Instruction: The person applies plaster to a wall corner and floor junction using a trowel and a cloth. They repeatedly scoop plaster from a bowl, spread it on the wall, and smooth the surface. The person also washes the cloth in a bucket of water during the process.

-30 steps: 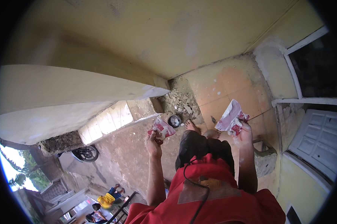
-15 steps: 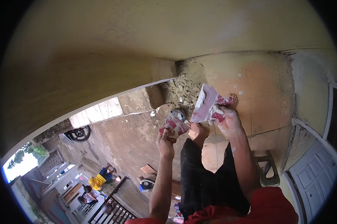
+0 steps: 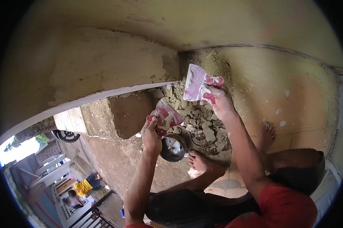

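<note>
My left hand is closed around the red handle of a putty spreader, its triangular blade smeared with white paste. Farther forward and to the right, my right hand grips a second, broader putty spreader by its red, paste-caked handle. Its pale pink blade points left and has a whitish coat. White residue marks my right hand too. Just below the left spreader, a dark round pot on the ground holds some white paste. The two spreaders are apart.
Broken rubble lies heaped beyond the pot, by the foot of a yellowish wall. My bare foot is beside the pot. White splotches dot the orange floor. At far left are a motorcycle wheel and a person in yellow.
My view has turned and moved closer to the wall, rubble and pot. Both hands have shifted forward and left in the picture, still holding the spreaders. My legs are now bent wider apart.
</note>
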Demonstrator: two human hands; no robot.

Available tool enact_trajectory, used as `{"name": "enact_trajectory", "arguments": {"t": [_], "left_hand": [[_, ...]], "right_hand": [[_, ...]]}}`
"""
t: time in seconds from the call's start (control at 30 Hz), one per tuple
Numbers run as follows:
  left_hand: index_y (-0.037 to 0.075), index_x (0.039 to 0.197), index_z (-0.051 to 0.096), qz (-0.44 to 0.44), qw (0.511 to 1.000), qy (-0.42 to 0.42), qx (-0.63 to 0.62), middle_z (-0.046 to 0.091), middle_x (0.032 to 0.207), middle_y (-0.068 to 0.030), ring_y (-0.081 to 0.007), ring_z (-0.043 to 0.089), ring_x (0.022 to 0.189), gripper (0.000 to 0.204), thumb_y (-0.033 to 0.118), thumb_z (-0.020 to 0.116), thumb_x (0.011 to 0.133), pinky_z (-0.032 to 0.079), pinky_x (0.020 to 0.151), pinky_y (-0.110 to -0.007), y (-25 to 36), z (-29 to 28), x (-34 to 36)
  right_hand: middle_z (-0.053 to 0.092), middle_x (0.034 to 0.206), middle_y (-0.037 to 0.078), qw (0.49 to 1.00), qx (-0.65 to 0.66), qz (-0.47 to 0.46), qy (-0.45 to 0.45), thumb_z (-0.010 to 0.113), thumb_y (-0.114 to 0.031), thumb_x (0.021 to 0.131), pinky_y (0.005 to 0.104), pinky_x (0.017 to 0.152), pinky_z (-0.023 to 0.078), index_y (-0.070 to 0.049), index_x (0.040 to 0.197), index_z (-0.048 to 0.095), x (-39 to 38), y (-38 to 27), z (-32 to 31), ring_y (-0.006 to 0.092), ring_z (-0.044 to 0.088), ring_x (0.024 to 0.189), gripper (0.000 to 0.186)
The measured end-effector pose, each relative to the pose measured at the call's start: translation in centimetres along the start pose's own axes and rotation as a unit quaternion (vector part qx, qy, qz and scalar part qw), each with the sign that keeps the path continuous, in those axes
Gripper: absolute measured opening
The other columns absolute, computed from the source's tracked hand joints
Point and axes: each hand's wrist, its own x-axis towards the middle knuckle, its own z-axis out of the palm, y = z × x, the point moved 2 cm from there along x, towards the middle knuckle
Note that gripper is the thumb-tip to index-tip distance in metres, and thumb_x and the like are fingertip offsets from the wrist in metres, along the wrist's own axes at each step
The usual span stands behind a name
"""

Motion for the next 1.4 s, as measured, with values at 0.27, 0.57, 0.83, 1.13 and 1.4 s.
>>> {"name": "enact_trajectory", "arguments": {"t": [0.27, 0.57, 0.83, 1.13, 1.4], "left_hand": [[0.004, 0.120, 0.062, 0.016, 0.998, 0.054, -0.009, 0.069, 0.102, -0.0066, -0.0163, 0.067, 0.083, 0.021, 0.010, 0.050, 0.104, 0.055, 0.068, -0.030, -3.4, -4.5, -3.0], [0.011, 0.123, 0.058, 0.046, 0.986, 0.132, -0.093, 0.066, 0.111, -0.0037, -0.0131, 0.061, 0.082, 0.023, 0.015, 0.053, 0.101, 0.048, 0.065, -0.024, -6.4, -10.6, -9.1], [0.007, 0.120, 0.061, 0.084, 0.984, 0.105, -0.117, 0.068, 0.107, -0.0042, -0.0156, 0.066, 0.092, 0.020, 0.015, 0.053, 0.103, 0.052, 0.072, -0.031, -5.0, -9.6, -9.7], [0.004, 0.126, 0.059, 0.096, 0.981, 0.110, -0.125, 0.067, 0.113, -0.0063, -0.0177, 0.067, 0.094, 0.026, 0.010, 0.050, 0.102, 0.053, 0.074, -0.031, -6.0, -9.8, -10.9], [0.004, 0.126, 0.058, 0.109, 0.985, 0.069, -0.115, 0.067, 0.113, -0.0063, -0.0168, 0.067, 0.095, 0.025, 0.013, 0.051, 0.104, 0.053, 0.075, -0.030, -5.8, -9.1, -11.1]], "right_hand": [[0.071, 0.085, 0.007, 0.916, -0.301, -0.266, 0.005, 0.060, -0.008, 0.100, 0.0299, 0.060, 0.051, -0.001, 0.121, 0.068, 5.4, 8.6, 1.2, 0.0141, 0.062, 0.068, 0.024], [0.068, 0.115, 0.018, 0.796, -0.437, -0.419, 0.007, 0.060, -0.009, 0.098, 0.0440, 0.091, 0.053, -0.002, 0.135, 0.061, -1.4, 12.6, 5.2, 0.0323, 0.064, 0.100, 0.038], [0.065, 0.064, 0.014, 0.835, -0.517, -0.177, 0.066, 0.062, -0.012, 0.093, 0.0394, 0.051, 0.049, 0.001, 0.077, 0.067, 7.0, 6.7, 4.7, 0.0229, 0.062, 0.053, 0.021], [0.062, 0.073, 0.015, 0.835, -0.444, -0.327, -0.007, 0.061, -0.007, 0.094, 0.0385, 0.053, 0.047, 0.003, 0.100, 0.070, -1.3, 5.6, 7.8, 0.0228, 0.062, 0.060, 0.015], [0.067, 0.099, 0.019, 0.747, -0.443, -0.493, 0.052, 0.060, -0.005, 0.096, 0.0423, 0.084, 0.053, 0.000, 0.133, 0.062, 2.2, 9.8, 10.0, 0.0332, 0.064, 0.092, 0.038]]}}
